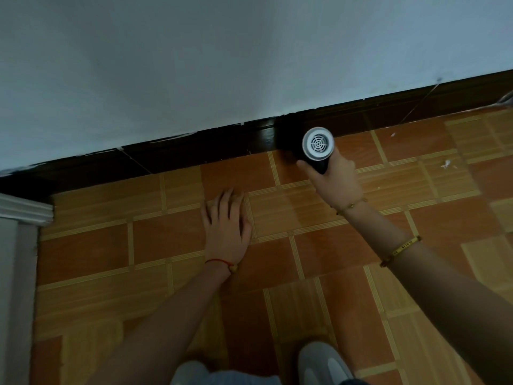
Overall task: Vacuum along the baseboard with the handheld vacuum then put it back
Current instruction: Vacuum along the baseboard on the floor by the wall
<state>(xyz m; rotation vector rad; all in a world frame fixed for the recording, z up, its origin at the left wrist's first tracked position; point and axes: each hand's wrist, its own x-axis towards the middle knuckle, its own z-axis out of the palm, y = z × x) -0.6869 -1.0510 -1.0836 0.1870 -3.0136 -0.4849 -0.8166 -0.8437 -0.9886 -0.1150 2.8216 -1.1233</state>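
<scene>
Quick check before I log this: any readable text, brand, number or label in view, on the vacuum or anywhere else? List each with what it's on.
Yellow wristband on the right forearm: dark printed characters, too small and blurred to read.
Handheld vacuum, held in the right hand against the baseboard: no brand, label or number shows; only the white grille faces the camera.
Floor tiles, wall and left hand: no text.

Setting: room in a home, floor-level view. Evidence: dark wooden baseboard [211, 145] runs along the foot of a plain pale painted wall [222, 56]. In front of the baseboard, orange-brown patterned floor tiles [166, 240] with tan striped borders. At the baseboard's left end, a white moulded door frame [25, 209]. White debris flecks [446, 164] lie on tiles near its right end.
</scene>
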